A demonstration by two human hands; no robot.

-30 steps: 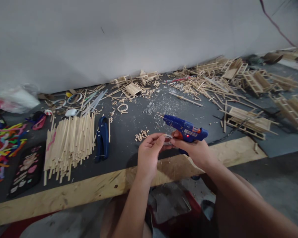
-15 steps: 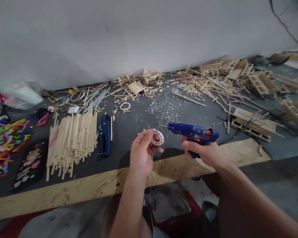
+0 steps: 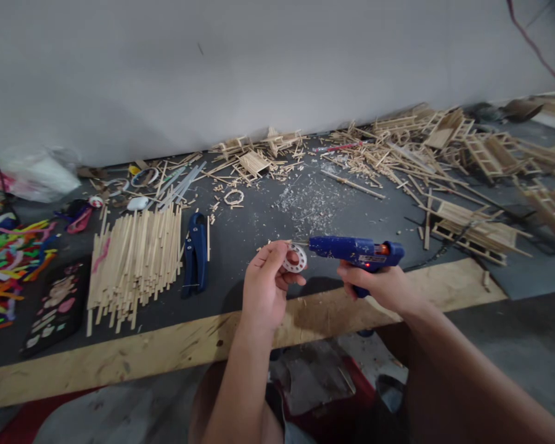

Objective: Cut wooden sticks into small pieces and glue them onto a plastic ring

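Blue glue gun grasped in my right hand, its nozzle at the top edge of the white holed ring my left hand pinches above the table; probably a gluing step, next calling for steadiness and a light squeeze

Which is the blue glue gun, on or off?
It looks on: the blue glue gun has a small red light glowing on its side.
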